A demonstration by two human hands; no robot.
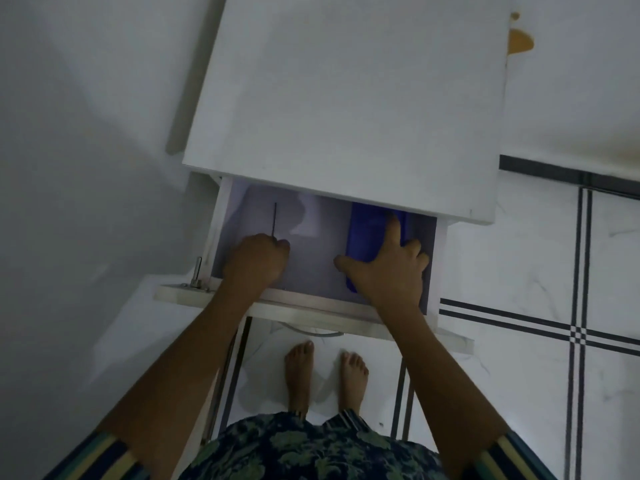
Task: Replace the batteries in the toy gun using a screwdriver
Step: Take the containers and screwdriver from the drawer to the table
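Note:
An open drawer [311,303] juts out from under a white table top [346,98]. My left hand [256,261] is curled into a fist around the handle of a screwdriver, whose thin dark shaft [274,220] points away from me inside the drawer. The handle is hidden in the fist. My right hand [388,268] lies over a blue plastic object [365,230] at the drawer's right side, with the thumb spread to its left, the index finger along its top and the other fingers curled on its right. I cannot tell what the blue object is.
A white sheet or lining [311,220] lies on the drawer floor. A metal latch [197,271] sits at the drawer's left front corner. Below are my bare feet [325,372] on white tiles with dark lines [578,334]. A white wall stands to the left.

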